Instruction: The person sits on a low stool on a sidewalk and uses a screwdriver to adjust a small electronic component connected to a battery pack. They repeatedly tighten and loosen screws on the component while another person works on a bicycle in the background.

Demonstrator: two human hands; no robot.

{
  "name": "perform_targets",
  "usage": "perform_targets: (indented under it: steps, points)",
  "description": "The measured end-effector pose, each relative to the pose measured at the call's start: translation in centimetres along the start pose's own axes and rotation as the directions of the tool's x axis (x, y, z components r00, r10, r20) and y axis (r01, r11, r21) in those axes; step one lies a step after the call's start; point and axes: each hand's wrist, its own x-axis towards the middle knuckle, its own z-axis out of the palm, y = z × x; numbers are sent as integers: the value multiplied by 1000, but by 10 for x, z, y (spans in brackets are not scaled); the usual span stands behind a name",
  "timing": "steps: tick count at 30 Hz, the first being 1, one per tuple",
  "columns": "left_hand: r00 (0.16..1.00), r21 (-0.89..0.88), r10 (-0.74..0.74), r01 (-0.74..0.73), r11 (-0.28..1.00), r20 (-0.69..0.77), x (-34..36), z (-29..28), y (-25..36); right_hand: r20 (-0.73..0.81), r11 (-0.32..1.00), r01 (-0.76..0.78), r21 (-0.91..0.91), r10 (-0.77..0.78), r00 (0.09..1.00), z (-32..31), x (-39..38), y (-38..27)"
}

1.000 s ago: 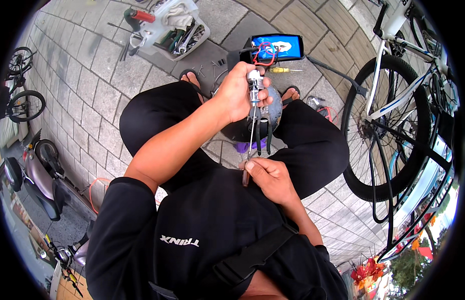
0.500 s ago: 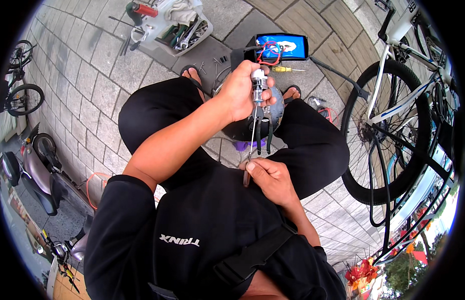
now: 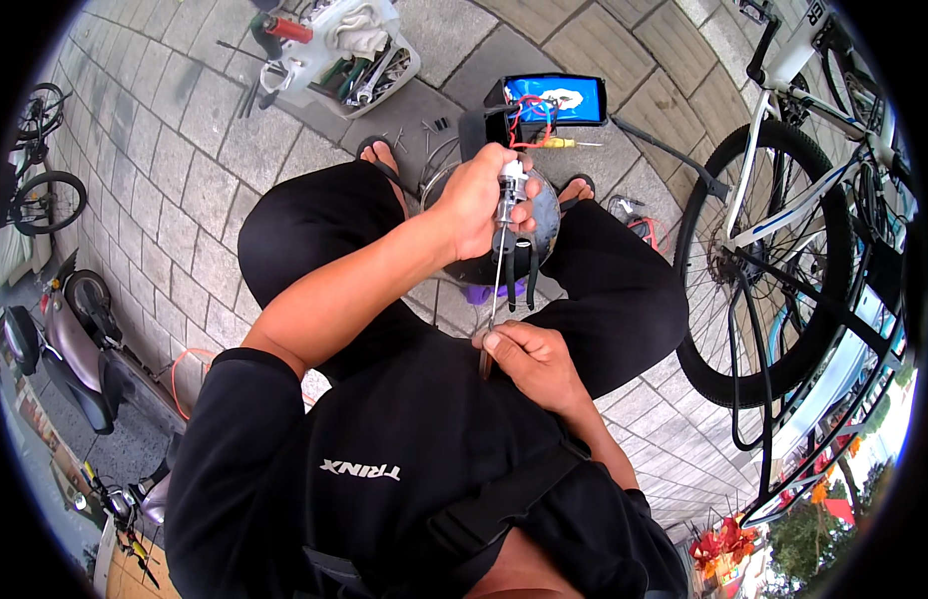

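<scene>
My left hand [image 3: 474, 205] is closed around a silver cylindrical metal part [image 3: 508, 205] with a white end. Below it, my right hand [image 3: 534, 364] grips a screwdriver [image 3: 498, 290] by its brown handle, close to my shirt. The thin shaft runs from that handle up to the lower end of the silver part; whether the tip is inside it I cannot tell. Behind the hands, black-handled pliers [image 3: 530, 275] lie against a dark round object [image 3: 547, 215] between my knees, much of it hidden by my left hand.
A clear plastic bin of tools [image 3: 409, 70] stands far left of centre. Beyond my hands are a black case with a blue inside [image 3: 596, 100], red wires [image 3: 519, 110] and a yellow-handled screwdriver [image 3: 559, 143]. A white bicycle [image 3: 773, 220] is at right, a parked scooter [image 3: 70, 349] at left.
The view has shifted slightly. My left hand and the silver part sit a little lower, nearer my right hand. Both grips are the same.
</scene>
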Motion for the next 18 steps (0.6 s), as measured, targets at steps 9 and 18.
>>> perform_targets:
  steps: [9, 18]
  points:
    - [1000, -28, -8, 8, 1000, -15, -2, 1, -4, 103, 996, -30, -84, 39, 994, -14, 8, -6]
    - [999, 31, 41, -41, 999, -5, 7, 4, -5, -277, 984, 64, 169, -14, 961, -25, 72, 0]
